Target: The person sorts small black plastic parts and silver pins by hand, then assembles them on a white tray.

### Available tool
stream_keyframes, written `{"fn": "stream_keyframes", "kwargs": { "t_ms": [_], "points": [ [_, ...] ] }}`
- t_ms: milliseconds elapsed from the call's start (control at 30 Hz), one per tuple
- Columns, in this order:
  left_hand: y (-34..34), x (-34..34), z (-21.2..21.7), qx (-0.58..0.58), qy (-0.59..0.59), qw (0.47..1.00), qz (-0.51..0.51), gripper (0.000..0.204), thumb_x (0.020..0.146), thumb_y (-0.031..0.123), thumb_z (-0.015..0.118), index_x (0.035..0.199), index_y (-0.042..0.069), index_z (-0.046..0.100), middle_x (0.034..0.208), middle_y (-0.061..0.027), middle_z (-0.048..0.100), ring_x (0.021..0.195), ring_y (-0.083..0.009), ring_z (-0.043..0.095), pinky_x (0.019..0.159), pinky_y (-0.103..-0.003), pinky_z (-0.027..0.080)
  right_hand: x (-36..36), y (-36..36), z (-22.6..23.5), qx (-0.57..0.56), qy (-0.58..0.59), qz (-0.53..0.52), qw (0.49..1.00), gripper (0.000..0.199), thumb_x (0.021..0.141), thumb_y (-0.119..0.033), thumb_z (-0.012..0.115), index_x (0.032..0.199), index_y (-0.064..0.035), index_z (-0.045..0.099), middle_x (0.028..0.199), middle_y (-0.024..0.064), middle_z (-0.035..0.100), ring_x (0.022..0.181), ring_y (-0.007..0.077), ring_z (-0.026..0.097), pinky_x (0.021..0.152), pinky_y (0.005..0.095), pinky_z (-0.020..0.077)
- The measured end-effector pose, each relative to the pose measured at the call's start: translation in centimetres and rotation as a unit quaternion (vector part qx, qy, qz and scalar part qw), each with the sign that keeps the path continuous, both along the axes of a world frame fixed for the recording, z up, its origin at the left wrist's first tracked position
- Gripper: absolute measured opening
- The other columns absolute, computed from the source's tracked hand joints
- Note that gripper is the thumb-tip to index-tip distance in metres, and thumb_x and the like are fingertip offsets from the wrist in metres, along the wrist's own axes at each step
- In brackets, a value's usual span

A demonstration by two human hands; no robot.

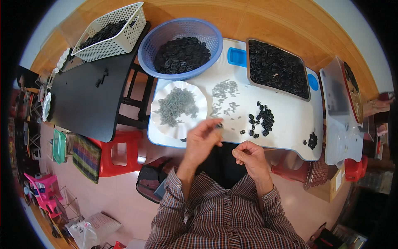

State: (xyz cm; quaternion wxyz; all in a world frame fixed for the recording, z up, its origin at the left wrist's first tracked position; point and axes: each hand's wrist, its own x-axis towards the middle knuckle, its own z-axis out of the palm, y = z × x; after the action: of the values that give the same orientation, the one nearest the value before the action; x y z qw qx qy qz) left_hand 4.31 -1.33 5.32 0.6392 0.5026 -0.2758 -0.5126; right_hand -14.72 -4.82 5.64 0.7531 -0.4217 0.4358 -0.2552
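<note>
Fingers on my left hand [201,141] are pinching a small dark piece [219,125] over the white counter [244,101], just right of the scalloped plate [202,97] of grey slivers [176,106] (bit blurry, sorry). Right hand [253,159]: thumb and index pressed together, can't tell if anything's between. I'd pinch lightly by the edges. Loose black pieces [267,120] nearby look shiny, mostly oval, some with pale centres.

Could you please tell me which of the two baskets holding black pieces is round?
The blue basket on the white table; the white basket is rectangular, with corners.
</note>
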Motion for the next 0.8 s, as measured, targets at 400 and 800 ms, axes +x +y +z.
{"fn": "stream_keyframes", "kwargs": {
  "t_ms": [400,800],
  "points": [
    [-10.4,11.7,4.4,-0.023,-0.555,0.799,0.229,0.024,0.081,0.006,0.066,0.103,-0.003,0.066,0.082,-0.0172,0.064,0.071,-0.0272,0.062,0.067,-0.037,0.05,-2.1,-0.5,-2.0,-0.281,0.206,-0.054,0.936,0.011,0.084,-0.006,0.068,0.087,0.0021,0.061,0.071,0.006,0.062,0.06,0.0091,0.058,0.054,0.0239,0.0476],
    [-7.4,3.5,2.7,-0.093,-0.606,0.775,0.15,0.018,0.08,0.005,0.068,0.097,0.002,0.064,0.082,-0.014,0.058,0.063,-0.0276,0.059,0.055,-0.039,0.047,-3.4,-3.0,-2.4,-0.431,0.327,-0.096,0.836,0.006,0.081,-0.002,0.066,0.086,-0.0002,0.063,0.077,0.0134,0.06,0.061,0.0227,0.06,0.056,0.0323,0.0484]
  ]
}}
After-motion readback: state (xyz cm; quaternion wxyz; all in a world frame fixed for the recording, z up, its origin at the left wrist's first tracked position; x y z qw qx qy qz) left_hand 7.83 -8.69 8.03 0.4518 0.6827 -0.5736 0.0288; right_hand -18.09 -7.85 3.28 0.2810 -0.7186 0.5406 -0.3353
